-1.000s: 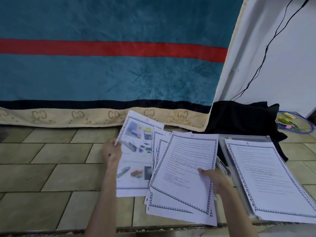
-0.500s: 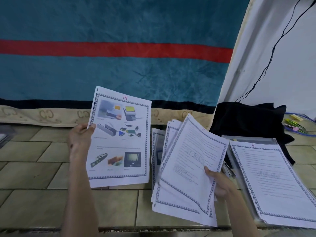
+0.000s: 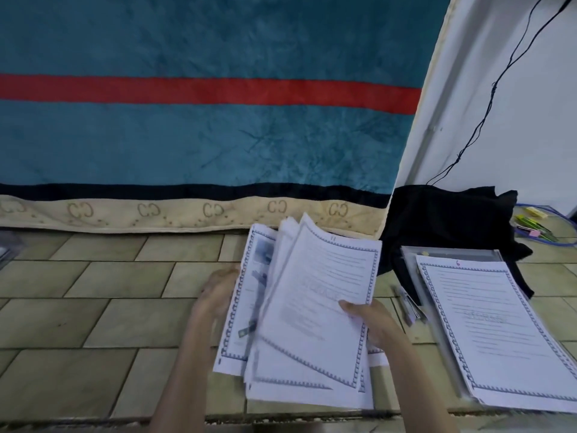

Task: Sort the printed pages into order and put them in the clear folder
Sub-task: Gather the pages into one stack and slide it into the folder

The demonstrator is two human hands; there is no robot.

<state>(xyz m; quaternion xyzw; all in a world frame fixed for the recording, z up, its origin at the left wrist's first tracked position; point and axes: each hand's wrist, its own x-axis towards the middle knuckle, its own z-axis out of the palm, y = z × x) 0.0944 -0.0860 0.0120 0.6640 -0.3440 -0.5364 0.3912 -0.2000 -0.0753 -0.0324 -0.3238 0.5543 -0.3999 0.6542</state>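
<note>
Head view. Low in the centre of the frame, a fanned stack of pages [image 3: 309, 323], held up off the tiled floor [image 3: 93, 307] by both hands. Top sheet tilted, with a patterned border and lines of text; a handwritten number at its top edge, too blurred to read with certainty. Behind it, at the left side of the stack, a picture page [image 3: 246, 295] with coloured images, partly hidden and blurred.

Left hand [image 3: 218, 295] at the left edge of the stack, touching the picture page, blurred; fingers curled toward the paper, but grip cannot tell for sure. Right hand [image 3: 371, 320] at the right edge of the stack, closed on the pages, thumb lying on the top sheet, other fingers hidden under the paper.

At the lower right of the frame, a clear folder [image 3: 449, 254] flat on the floor, well apart from the hands. On top of it, one bordered page [image 3: 496, 332] marked 6 in red at its top. Just left of the folder, a pen [image 3: 402, 303] on the tiles.

Behind the folder, a black cloth [image 3: 446, 220] in a heap against the white wall [image 3: 515, 120], with a thin black cable [image 3: 490, 104] hanging down to it. At the far right edge, small coloured items inside a blue loop; cannot tell what. Across the upper frame, a teal blanket [image 3: 203, 145] with a red stripe, a dark band and a beige border.
</note>
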